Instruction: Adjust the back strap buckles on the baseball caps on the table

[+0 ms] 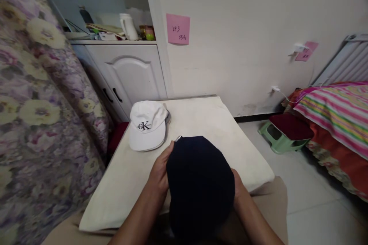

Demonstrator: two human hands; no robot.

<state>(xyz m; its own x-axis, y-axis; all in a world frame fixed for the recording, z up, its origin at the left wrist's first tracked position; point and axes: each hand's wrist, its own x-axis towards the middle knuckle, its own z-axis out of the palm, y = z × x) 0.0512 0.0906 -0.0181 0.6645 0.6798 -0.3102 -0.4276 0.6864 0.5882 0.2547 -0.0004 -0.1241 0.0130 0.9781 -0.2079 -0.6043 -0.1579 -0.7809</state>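
Observation:
A dark navy cap [201,183] is held up over the near part of the table, close to my body. My left hand [161,168] grips its left edge, beside a small shiny metal buckle [178,138]. On the opposite side my right hand [236,185] holds the cap's right edge, its fingers mostly hidden behind the fabric. A white cap [148,124] with black "CK" letters rests on the left part of the table, brim toward me, apart from both hands. Something greyish shows just behind its right side.
The table [198,116] has a pale cover and stands against the wall. Floral curtains [43,115] hang at the left, by a white cabinet [129,71] with a shelf of bottles. To the right are a green stool [276,138] and a bed with striped bedding [339,111].

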